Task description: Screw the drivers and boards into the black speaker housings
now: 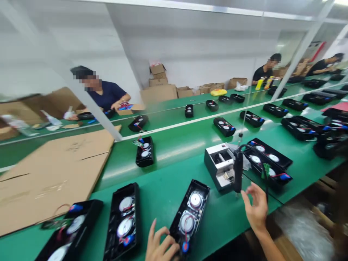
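Nearest, the left hand (pixel 163 244) is resting at the near left edge of an open black speaker housing (pixel 191 212), its fingers partly spread; whether it is pinching the rim, I cannot tell. The housing is lying tilted to the right on the green counter (pixel 154 203), its two round drivers facing up and a blue connector (pixel 185 247) sitting at its near end. Just right of it, the right hand (pixel 255 206) is holding nothing, thumb and fingers parted beside the lower end of a hanging black screwdriver (pixel 238 170). The step in hand seems to be steadying the housing and handling the tool; reaching or letting go, one view is not telling. Using the tool would be calling for a closed grip and a firm left hand. Behind the screwdriver, a screw feeder (pixel 220 166) is standing; farther off, a co-worker (pixel 108 92) is handling parts.
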The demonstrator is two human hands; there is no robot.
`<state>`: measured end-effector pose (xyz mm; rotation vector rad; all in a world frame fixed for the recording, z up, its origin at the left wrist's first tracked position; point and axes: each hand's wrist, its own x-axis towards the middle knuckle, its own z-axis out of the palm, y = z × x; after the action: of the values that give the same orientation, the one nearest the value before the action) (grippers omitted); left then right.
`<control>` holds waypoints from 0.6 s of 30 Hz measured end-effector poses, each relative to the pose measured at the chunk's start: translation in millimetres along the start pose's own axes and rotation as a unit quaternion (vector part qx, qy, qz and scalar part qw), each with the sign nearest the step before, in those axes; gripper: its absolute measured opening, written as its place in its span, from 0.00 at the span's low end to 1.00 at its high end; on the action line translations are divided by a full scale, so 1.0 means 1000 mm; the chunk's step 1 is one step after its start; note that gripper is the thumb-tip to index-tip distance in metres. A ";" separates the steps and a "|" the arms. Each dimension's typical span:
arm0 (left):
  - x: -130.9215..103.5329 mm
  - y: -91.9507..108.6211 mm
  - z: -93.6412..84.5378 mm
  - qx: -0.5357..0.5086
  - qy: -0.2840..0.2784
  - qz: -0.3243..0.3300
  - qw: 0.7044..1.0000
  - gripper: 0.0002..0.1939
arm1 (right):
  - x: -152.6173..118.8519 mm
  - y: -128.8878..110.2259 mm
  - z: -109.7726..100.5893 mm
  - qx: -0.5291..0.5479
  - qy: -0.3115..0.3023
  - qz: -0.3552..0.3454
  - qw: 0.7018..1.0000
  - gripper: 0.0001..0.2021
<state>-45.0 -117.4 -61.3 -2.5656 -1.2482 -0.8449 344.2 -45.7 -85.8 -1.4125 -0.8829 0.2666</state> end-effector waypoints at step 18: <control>0.264 -0.160 0.086 0.162 -0.016 -0.232 0.959 0.22 | -0.054 0.036 -0.004 -0.092 -0.205 -0.129 0.966 0.12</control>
<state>-1.9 194.5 -0.9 -2.0678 -1.8646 -0.6014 322.9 -76.3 -138.5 -1.4159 -1.4510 0.2894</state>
